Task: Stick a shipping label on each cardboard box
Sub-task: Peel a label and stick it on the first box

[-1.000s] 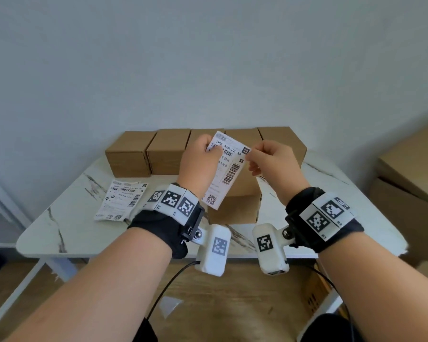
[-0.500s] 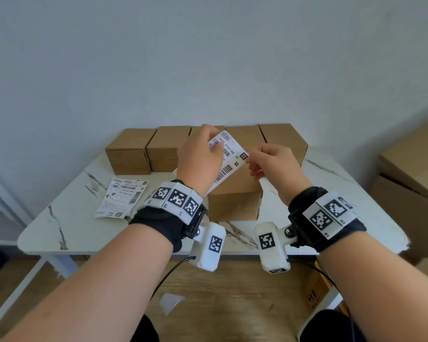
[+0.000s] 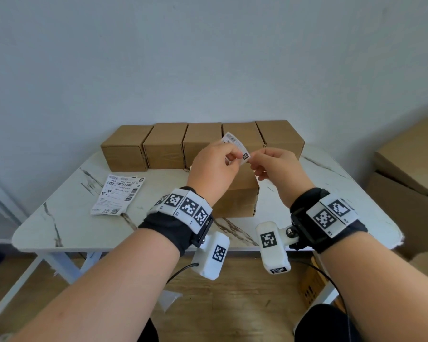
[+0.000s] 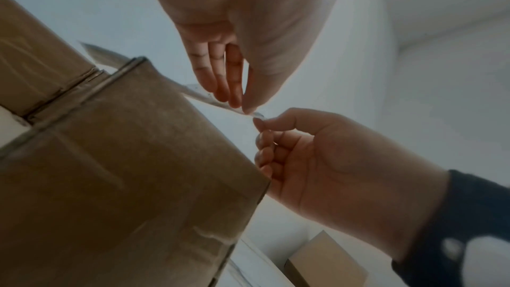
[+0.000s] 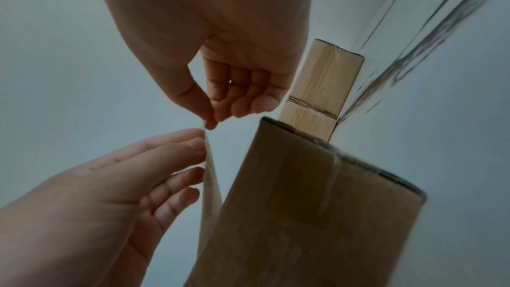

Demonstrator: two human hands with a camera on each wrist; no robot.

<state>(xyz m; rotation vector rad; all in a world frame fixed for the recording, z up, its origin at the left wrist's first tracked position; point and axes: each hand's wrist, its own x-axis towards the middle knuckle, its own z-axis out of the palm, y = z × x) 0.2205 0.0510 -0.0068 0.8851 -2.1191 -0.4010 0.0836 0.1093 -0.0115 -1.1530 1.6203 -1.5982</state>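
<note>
A white shipping label [image 3: 234, 143] hangs in the air over a brown cardboard box [image 3: 240, 202] in the middle of the table. My left hand [image 3: 234, 157] pinches the label's near edge between thumb and fingers [image 4: 234, 99]. My right hand [image 3: 253, 161] pinches the label's corner with thumb and forefinger [image 5: 211, 122]. In both wrist views the label [image 5: 211, 184] shows as a thin strip, nearly edge-on, beside the box [image 4: 124, 171]. Several more plain boxes [image 3: 164, 146] stand in a row at the back.
A small stack of printed labels [image 3: 119, 193] lies on the white marble table [image 3: 67, 225] at the left. Large cardboard cartons [image 3: 410, 174] stand off the table's right side. A white wall is right behind the row of boxes.
The label has turned from upright, facing me, to lying flatter and mostly hidden behind my left hand. Both hands have drawn together at its corner, above the middle box.
</note>
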